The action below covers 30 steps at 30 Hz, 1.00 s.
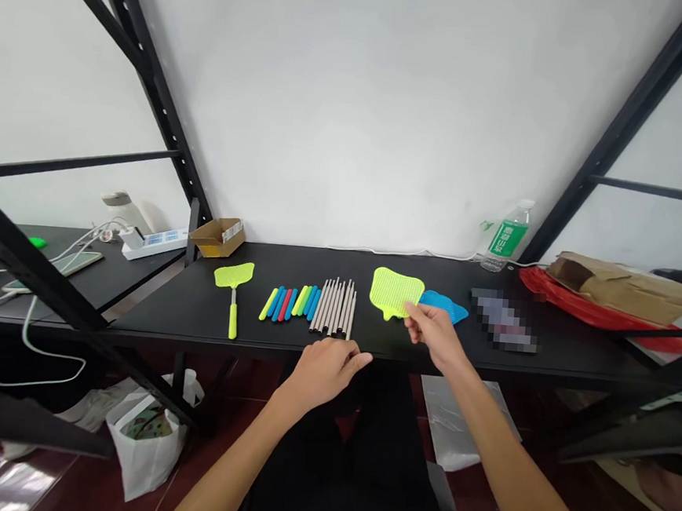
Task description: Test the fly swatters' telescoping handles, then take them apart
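My right hand [434, 331] pinches the lower right edge of a yellow-green fly swatter head [396, 291], a mesh paddle with a short neck. Behind that hand lies a blue swatter head [446, 305], partly covered. My left hand [326, 366] rests at the table's front edge, thumb apart and fingers bent down, nothing visible in it. Just beyond it lie several thin metal rods [334, 306] side by side. To their left is a row of handle sleeves [290, 304] in yellow-green, blue and red. Farther left lies a whole yellow-green fly swatter [233, 294].
On the black table [287, 341] stand a small cardboard box [218, 238] at back left and a plastic bottle [508, 237] at back right. A blurred packet [502, 321] and a red bag [602, 306] lie right. Black metal posts [168, 116] frame both sides.
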Tool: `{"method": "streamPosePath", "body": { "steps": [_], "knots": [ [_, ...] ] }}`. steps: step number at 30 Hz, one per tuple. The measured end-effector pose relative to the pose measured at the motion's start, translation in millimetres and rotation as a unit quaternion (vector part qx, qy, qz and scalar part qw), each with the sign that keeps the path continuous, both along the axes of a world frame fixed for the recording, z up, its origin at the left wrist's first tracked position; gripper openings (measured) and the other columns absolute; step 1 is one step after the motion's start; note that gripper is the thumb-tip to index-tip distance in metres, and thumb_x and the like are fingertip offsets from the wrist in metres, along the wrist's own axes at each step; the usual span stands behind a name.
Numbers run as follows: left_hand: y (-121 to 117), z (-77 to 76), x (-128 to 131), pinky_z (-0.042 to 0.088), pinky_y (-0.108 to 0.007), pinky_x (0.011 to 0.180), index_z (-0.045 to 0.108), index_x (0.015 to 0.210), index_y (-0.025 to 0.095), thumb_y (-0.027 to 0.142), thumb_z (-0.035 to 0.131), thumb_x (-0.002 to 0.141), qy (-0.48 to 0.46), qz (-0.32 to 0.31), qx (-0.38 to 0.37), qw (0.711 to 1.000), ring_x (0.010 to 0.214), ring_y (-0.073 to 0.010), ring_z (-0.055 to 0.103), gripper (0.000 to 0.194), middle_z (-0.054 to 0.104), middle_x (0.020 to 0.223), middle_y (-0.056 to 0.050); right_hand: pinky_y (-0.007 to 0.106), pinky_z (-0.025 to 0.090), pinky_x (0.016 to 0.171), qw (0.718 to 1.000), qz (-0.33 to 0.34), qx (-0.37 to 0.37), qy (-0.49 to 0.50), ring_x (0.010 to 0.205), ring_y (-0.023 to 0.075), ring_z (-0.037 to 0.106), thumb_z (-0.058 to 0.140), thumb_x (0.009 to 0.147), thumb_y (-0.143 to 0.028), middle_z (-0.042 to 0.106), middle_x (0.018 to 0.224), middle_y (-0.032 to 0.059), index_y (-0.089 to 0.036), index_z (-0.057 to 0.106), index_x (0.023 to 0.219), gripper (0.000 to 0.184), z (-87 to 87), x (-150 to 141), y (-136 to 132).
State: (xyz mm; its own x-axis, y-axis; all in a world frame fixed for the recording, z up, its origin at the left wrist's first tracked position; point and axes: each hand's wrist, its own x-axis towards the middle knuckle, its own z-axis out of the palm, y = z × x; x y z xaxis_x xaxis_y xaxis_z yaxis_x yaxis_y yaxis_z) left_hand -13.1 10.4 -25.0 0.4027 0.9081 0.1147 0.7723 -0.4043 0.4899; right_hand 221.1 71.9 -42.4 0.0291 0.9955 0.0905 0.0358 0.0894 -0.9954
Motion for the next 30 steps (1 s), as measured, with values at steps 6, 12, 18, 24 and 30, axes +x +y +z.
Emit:
{"method": "streamPosePath", "body": {
  "steps": [6,12,18,24,30],
  "knots": [
    [1.6,-5.5,5.3,0.033,-0.029,0.064,0.066,0.092,0.023,0.043,0.043,0.101,0.02,0.017,0.04,0.999,0.082,-0.0228,0.065,0.031,0.071,0.095,-0.006,0.027,0.038,0.044,0.973,-0.106,0.006,-0.207,0.044,0.0155,0.052,0.063,0.082,-0.059,0.071,0.064,0.0067,-0.017,0.073,0.092,0.044,10.8,53.0,-1.3],
    [11.3,24.0,-40.9,0.036,-0.029,0.065,0.067,0.096,0.025,0.044,0.046,0.098,0.033,0.102,0.069,0.992,0.082,-0.023,0.065,0.029,0.071,0.091,-0.005,0.028,0.037,0.047,0.958,-0.104,0.051,-0.262,0.046,0.0161,0.051,0.052,0.09,-0.064,0.066,0.061,0.0056,-0.019,0.071,0.083,0.049,31.0,59.3,-15.1],
    [29.8,30.6,-145.8,0.046,-0.038,0.075,0.067,0.106,0.026,0.057,0.049,0.091,0.11,0.434,0.042,0.893,0.097,-0.0361,0.067,0.039,0.073,0.105,-0.011,0.028,0.036,0.049,0.964,-0.057,0.032,-0.257,0.048,0.0139,0.047,0.056,0.089,-0.064,0.061,0.058,0.0018,-0.019,0.07,0.082,0.047,37.3,56.0,-21.5],
    [40.7,8.3,-174.6,0.048,-0.046,0.083,0.072,0.099,0.023,0.056,0.05,0.088,0.163,0.489,-0.075,0.854,0.11,-0.0449,0.065,0.042,0.07,0.116,-0.02,0.028,0.034,0.05,0.965,-0.022,0.038,-0.259,0.05,0.0136,0.047,0.054,0.092,-0.061,0.06,0.059,0.0009,-0.019,0.069,0.085,0.045,35.1,41.6,-23.1],
    [33.5,28.3,-146.4,0.046,-0.039,0.076,0.066,0.098,0.019,0.046,0.036,0.097,0.118,0.428,0.0,0.896,0.098,-0.0377,0.068,0.041,0.072,0.103,-0.017,0.026,0.034,0.051,0.977,0.079,0.022,-0.196,0.051,0.0118,0.046,0.052,0.094,-0.06,0.057,0.061,-0.0005,-0.017,0.071,0.096,0.047,31.8,19.7,-31.6]
  ]
}}
